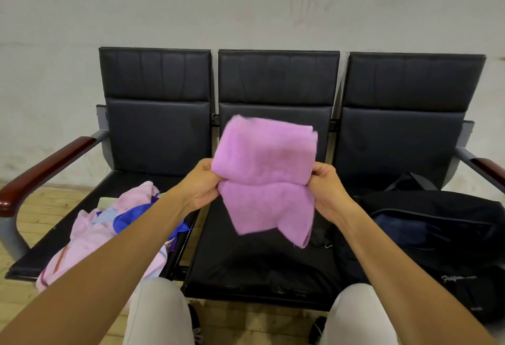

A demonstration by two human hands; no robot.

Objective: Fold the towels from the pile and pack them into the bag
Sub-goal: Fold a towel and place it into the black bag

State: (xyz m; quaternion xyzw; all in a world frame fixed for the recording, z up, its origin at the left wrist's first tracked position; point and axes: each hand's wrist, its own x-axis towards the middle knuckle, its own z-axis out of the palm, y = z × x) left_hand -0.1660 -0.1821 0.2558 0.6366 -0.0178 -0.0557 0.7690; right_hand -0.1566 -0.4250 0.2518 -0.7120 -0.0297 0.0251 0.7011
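Observation:
A pink-purple towel (266,178) hangs in the air above the middle seat, bent along a crease at hand height, its upper half flipped up and blurred. My left hand (203,184) pinches the towel's left edge at the crease. My right hand (325,187) pinches its right edge. A pile of towels (101,232), pale pink with blue and purple pieces, lies on the left seat. A black bag (437,230) sits unzipped on the right seat, with dark blue cloth showing inside.
A row of three black padded seats (273,268) stands against a pale wall, with wooden armrests (41,172) at both ends. My knees in light trousers are at the bottom edge. The floor is yellow wood.

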